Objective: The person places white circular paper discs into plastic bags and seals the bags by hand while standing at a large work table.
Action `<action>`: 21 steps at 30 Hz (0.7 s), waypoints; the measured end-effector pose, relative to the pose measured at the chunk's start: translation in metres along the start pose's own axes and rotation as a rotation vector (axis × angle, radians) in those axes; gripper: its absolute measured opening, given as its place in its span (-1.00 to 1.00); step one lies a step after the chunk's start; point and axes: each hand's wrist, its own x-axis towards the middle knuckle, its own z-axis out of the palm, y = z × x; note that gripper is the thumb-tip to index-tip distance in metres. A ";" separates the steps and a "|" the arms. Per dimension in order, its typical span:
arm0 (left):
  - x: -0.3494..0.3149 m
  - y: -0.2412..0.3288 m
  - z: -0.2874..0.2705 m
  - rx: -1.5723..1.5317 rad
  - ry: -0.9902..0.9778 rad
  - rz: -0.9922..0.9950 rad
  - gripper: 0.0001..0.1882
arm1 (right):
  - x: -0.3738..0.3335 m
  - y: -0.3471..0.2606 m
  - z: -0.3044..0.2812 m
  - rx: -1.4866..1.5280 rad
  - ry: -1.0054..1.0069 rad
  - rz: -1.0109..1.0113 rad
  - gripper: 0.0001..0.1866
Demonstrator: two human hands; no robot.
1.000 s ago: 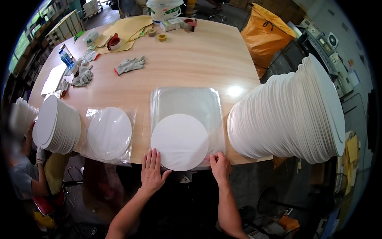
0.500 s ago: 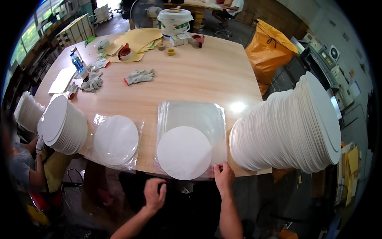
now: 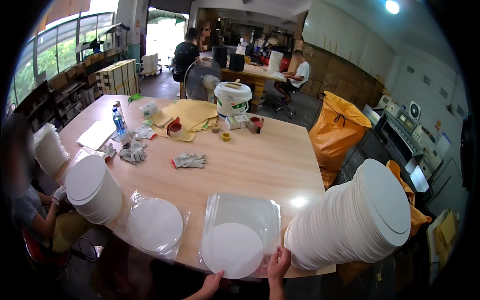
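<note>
A round white disc (image 3: pixel 233 250) lies at the near table edge, over the lower part of a stack of clear plastic bags (image 3: pixel 242 207). I cannot tell whether the disc is on top of the uppermost bag or inside it. My left hand (image 3: pixel 211 284) pinches the disc's near left rim. Right of the disc, my right hand (image 3: pixel 278 264) has its fingers curled at the bag's near right corner, seemingly gripping the film. A tall leaning stack of white discs (image 3: pixel 335 225) stands just right of that hand. Left of the bags lie bagged white discs (image 3: pixel 155 225).
A co-worker with gloved hands (image 3: pixel 59 194) sits at the left by a shorter disc stack (image 3: pixel 95 187). Farther back are grey gloves (image 3: pixel 189 160), tape rolls (image 3: pixel 175 128), blue bottles (image 3: pixel 118 121), yellow paper (image 3: pixel 187 115) and a white bucket (image 3: pixel 233 97). An orange sack (image 3: pixel 337 135) stands beyond the table's right side.
My view has tilted up, so the table sits lower in the picture. My left hand has moved from off the table to the disc's near rim. My right hand stays by the bag's corner.
</note>
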 end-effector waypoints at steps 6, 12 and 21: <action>-0.013 -0.002 -0.013 0.493 0.140 0.500 -0.37 | -0.008 0.057 -0.001 -0.235 -0.187 -0.214 -0.88; -0.058 0.042 -0.048 0.242 0.235 0.676 -0.66 | -0.018 0.042 0.013 -0.219 -0.118 -0.205 -0.87; -0.083 0.116 -0.170 -0.473 0.234 0.642 -0.66 | -0.026 0.060 0.010 -0.258 -0.153 -0.216 -0.76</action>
